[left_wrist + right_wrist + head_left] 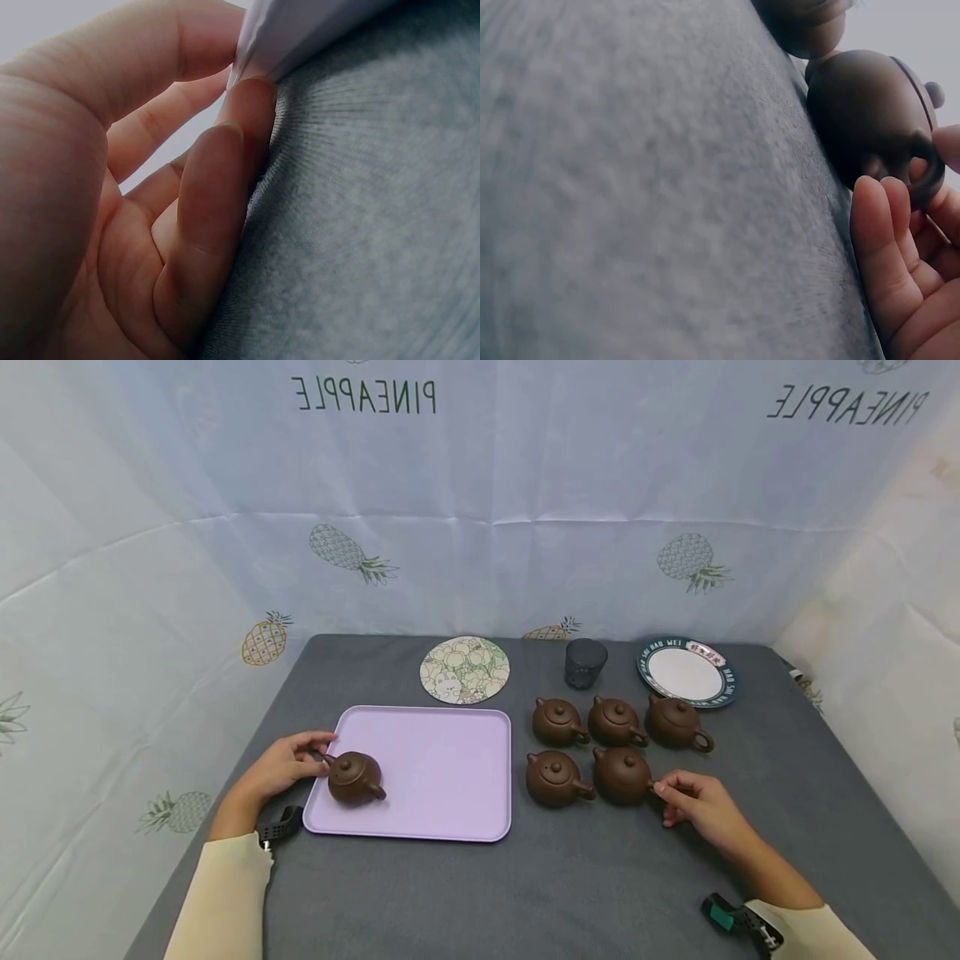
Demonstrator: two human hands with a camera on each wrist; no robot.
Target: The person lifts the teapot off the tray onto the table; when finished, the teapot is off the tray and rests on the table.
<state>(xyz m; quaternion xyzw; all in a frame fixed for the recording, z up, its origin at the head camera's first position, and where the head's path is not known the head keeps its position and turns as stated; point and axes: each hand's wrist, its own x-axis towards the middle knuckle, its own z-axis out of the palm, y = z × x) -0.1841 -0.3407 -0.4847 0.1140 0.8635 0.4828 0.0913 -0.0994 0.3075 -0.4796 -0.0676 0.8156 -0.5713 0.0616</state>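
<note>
My left hand [283, 768] pinches the left rim of a lilac tray [442, 781]. In the left wrist view the tray's edge [281, 37] lies between thumb and fingertips. On the tray, close to those fingers, stands a brown lidded teapot [354, 777]. With my right hand [703, 810] I pinch the handle of another brown teapot [622, 774], the front right one of a group on the table. The right wrist view has that teapot's body [870, 105] close to the grey cloth; whether its base touches is hidden.
Other brown teapots stand beside and behind it, including one at front left [553, 778] and one at back right [673, 722]. Along the back of the grey table [450, 893] are a round patterned mat [465, 670], a dark cup [585, 662] and a green-rimmed plate [684, 672].
</note>
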